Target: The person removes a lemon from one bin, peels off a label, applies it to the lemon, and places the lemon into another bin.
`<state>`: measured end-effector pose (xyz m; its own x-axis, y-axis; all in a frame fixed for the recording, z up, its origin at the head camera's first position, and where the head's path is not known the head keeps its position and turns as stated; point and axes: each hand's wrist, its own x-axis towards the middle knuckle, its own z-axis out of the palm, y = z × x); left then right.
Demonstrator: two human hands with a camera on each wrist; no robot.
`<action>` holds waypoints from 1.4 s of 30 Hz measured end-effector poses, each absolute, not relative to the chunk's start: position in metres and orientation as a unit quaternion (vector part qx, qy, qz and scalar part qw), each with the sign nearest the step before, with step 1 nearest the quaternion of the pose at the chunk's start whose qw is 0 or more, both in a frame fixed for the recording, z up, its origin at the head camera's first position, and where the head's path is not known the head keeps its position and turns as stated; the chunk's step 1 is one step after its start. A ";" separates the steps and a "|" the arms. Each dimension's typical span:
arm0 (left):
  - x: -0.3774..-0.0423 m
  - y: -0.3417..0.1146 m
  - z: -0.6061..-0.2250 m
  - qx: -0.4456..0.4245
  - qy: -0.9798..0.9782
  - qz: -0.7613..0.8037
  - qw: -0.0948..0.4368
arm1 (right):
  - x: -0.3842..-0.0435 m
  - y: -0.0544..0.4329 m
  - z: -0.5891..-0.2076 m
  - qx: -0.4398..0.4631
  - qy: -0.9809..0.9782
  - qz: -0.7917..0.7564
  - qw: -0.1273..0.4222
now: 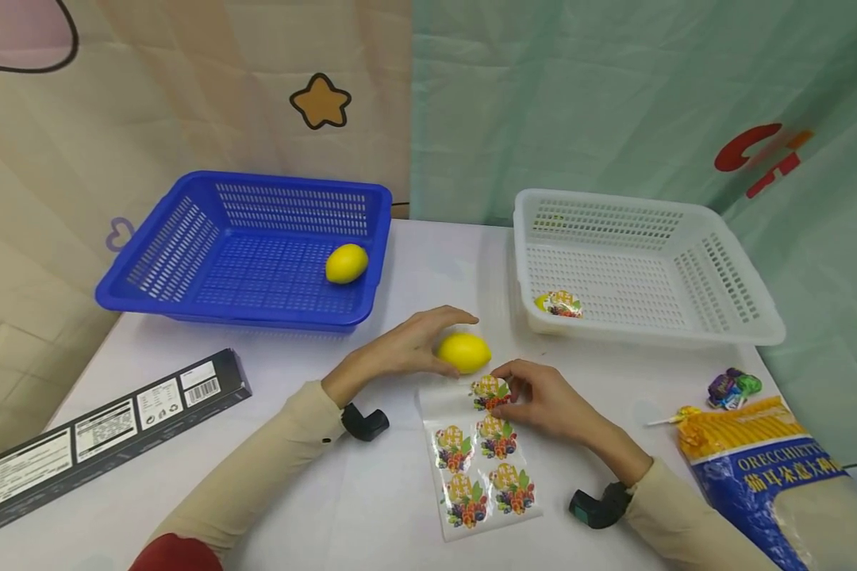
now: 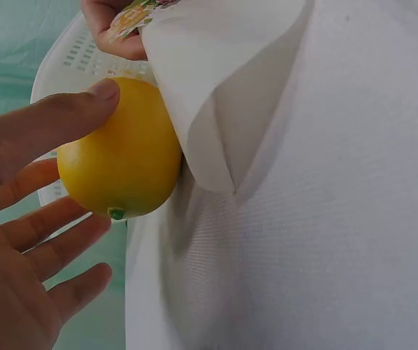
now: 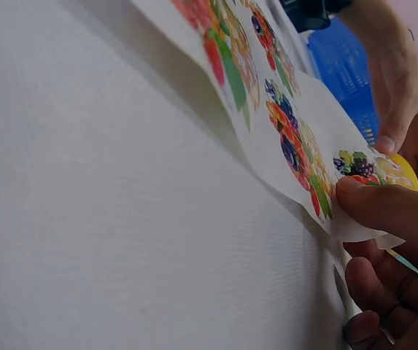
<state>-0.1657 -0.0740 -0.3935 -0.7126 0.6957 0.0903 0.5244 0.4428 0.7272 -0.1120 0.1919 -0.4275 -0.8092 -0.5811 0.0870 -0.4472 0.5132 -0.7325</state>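
Note:
A yellow lemon [image 1: 464,353] lies on the table just beyond a sheet of fruit-print stickers [image 1: 478,468]. My left hand [image 1: 417,341] curves loosely around the lemon's left side. In the left wrist view its thumb touches the lemon [image 2: 125,157], while the other fingers spread out behind. My right hand [image 1: 546,396] pinches the sheet's far right corner at a sticker between thumb and fingers. The right wrist view has the thumb over that sticker [image 3: 373,169], with the sheet's edge raised off the table. Whether the sticker is loosened from its backing, I cannot tell.
A blue basket [image 1: 257,317] holding one lemon [image 1: 346,263] stands back left. The white basket [image 1: 657,333] at back right holds a stickered lemon [image 1: 560,304]. A long dark box [image 1: 114,436] lies left; wrapped candies [image 1: 734,388] and a pasta bag [image 1: 778,484] lie right.

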 end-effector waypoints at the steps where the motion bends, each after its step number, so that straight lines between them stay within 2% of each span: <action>1: -0.165 -0.074 -0.393 0.365 0.841 0.383 0.111 | -0.112 0.192 -0.427 -0.290 0.866 -0.398 0.090; 16: -0.160 -0.071 -0.384 0.415 0.812 0.398 0.098 | -0.112 0.189 -0.425 -0.278 0.865 -0.404 0.104; 21: -0.156 -0.065 -0.379 0.437 0.802 0.389 0.119 | -0.112 0.188 -0.425 -0.277 0.867 -0.401 0.100; 27: -0.151 -0.060 -0.375 0.425 0.814 0.374 0.130 | -0.110 0.187 -0.423 -0.270 0.865 -0.412 0.095; 42: -0.149 -0.060 -0.379 0.438 0.784 0.432 0.082 | -0.106 0.186 -0.420 -0.260 0.848 -0.438 0.150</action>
<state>-0.1487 -0.0604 -0.3787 -0.6028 0.7577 0.2500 0.6156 0.2424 0.7498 -0.1064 0.1860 -0.4201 -0.8200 -0.5718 -0.0261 -0.3100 0.4819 -0.8196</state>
